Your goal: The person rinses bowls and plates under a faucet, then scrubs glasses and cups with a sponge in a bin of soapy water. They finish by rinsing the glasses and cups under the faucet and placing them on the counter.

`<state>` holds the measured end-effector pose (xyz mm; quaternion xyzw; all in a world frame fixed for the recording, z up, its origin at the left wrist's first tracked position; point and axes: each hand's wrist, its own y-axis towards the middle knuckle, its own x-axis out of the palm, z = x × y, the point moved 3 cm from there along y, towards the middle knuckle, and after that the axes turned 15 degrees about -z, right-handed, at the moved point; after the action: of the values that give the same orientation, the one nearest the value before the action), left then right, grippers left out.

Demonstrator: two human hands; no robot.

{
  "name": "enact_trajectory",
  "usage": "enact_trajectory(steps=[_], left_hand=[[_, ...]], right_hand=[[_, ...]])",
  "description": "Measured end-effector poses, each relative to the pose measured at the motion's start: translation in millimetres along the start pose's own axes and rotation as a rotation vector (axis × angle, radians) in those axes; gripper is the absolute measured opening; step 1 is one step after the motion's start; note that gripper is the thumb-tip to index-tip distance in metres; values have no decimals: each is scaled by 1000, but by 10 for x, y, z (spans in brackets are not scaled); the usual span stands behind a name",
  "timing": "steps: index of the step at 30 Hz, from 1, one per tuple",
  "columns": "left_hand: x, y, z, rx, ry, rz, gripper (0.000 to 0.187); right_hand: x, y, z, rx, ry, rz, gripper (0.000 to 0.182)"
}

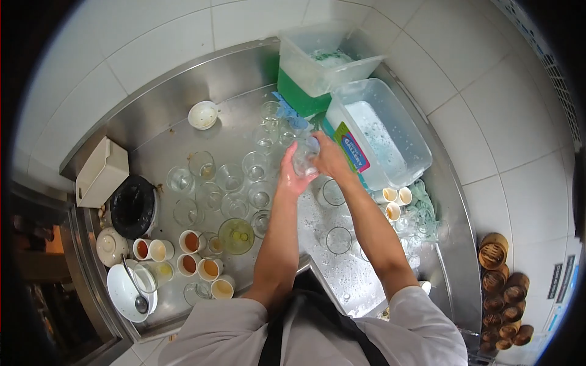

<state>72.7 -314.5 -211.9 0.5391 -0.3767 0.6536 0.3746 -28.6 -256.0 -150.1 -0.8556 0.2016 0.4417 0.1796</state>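
Note:
Between my two hands is a clear drinking glass [304, 156], tilted above the steel counter. My left hand [293, 175] wraps its near left side, palm and thumb against it. My right hand [330, 157] grips the glass from the right, its fingers partly hidden at the rim. Just behind lie a blue cloth [289, 111] and several clear glasses. Close to my right hand stands a clear plastic tub [379, 131] with foamy water and a colourful label. Further back is another tub [303, 85] of green liquid with suds.
Several glasses [231, 177] crowd the counter's left. Cups of brown liquid [190, 242] stand near a white bowl [119, 293] with a spoon [141, 304]. A black-lined bin [132, 207] is far left. Soapy sink [329, 268], green netting [422, 198] and cups [393, 211] lie right.

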Motion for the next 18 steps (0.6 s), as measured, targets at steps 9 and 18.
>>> enact_trajectory(steps=[9, 18], left_hand=[[-445, 231, 353, -45, 1322, 33, 33], [-449, -7, -102, 232, 680, 394, 44]], right_hand=[[-243, 180, -286, -460, 176, -180, 29], [499, 119, 178, 168, 263, 445, 57]])
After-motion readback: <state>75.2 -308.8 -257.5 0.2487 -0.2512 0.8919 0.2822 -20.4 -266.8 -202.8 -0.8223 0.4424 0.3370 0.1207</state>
